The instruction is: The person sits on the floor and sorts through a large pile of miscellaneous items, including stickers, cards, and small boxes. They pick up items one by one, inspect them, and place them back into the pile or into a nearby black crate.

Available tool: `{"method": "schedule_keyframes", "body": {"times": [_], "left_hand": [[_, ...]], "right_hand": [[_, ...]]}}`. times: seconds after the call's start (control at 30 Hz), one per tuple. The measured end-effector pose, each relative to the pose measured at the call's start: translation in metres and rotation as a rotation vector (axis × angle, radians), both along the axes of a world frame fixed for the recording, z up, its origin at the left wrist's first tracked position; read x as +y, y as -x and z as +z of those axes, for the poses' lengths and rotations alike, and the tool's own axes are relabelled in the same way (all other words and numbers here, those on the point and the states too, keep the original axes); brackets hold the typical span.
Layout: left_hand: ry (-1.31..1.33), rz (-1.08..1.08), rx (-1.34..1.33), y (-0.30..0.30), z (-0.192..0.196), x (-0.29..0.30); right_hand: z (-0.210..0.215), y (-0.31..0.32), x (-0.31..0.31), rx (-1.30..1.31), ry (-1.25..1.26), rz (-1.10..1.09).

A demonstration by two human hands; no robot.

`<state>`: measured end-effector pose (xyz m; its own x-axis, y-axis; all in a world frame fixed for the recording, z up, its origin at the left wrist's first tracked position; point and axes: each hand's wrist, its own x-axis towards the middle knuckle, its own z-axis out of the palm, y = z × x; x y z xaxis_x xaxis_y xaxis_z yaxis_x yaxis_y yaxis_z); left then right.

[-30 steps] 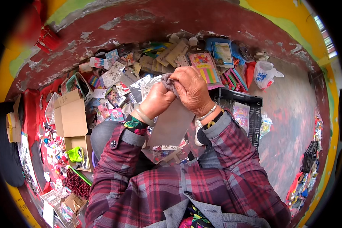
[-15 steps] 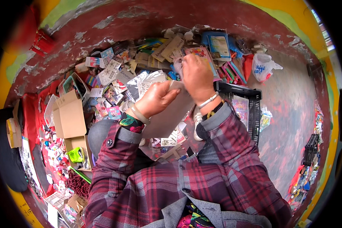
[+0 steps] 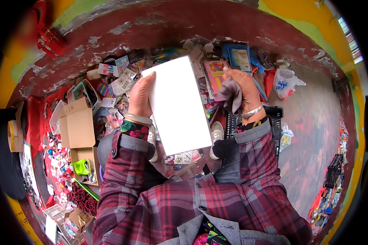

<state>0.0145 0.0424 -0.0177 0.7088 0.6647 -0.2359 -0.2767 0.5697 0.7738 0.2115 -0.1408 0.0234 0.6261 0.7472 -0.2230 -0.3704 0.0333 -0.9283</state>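
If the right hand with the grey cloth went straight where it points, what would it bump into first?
Probably the flat pink printed pack just ahead of the right hand, but how far below is hard to tell.

Shows blue lettering on the white plastic bag (image 3: 289,77), dark marks on the cardboard flap (image 3: 78,132), black print on a white card (image 3: 183,158); too small or blurred to read.

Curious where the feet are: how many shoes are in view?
2: left shoe just left of the white panel in the left hand; right shoe at the panel's lower right edge. Others may be hidden.
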Motion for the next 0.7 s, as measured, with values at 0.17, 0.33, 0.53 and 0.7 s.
{"method": "schedule_keyframes", "body": {"times": [0.17,0.33,0.53,0.7], "left_hand": [[0.042,0.128,-0.012,0.005,0.01,0.011],[0.092,0.34,-0.043,0.006,0.011,0.018],[0.134,0.529,-0.175,0.006,0.005,0.021],[0.103,0.537,-0.251,0.002,-0.003,0.022]], "right_hand": [[-0.002,0.009,0.003,-0.05,0.035,0.434],[-0.004,0.015,0.001,-0.014,0.23,0.804],[-0.009,0.027,0.007,0.056,0.085,0.638],[-0.02,0.045,0.017,0.132,0.055,0.44]]}}
